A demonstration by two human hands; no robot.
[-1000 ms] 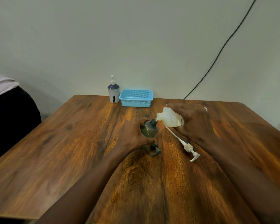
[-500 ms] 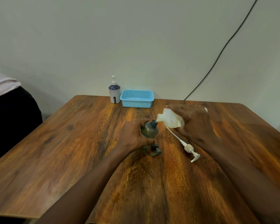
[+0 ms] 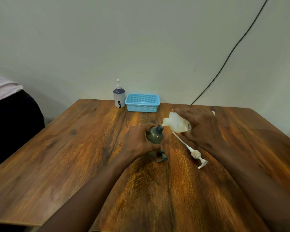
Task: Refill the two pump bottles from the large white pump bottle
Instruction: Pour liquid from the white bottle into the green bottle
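My right hand [image 3: 200, 129] grips the large white bottle [image 3: 177, 123], tipped on its side with its open mouth against the neck of a grey-green bottle [image 3: 155, 134]. My left hand [image 3: 138, 141] holds that grey-green bottle upright on the table. Its dark pump head [image 3: 161, 156] lies on the wood just in front of it. The white pump with its long tube [image 3: 193, 152] lies to the right, below my right hand. A second pump bottle [image 3: 119, 96], white with a dark blue top, stands at the back of the table.
A light blue perforated basket [image 3: 142, 102] stands beside the blue-topped bottle at the far table edge [image 3: 97, 99]. A black cable [image 3: 231, 52] runs down the wall at the right. A dark seat with pale cloth [image 3: 5, 104] is at the left.
Both hands and the two bottles keep the same pouring pose. Only the view has shifted slightly.
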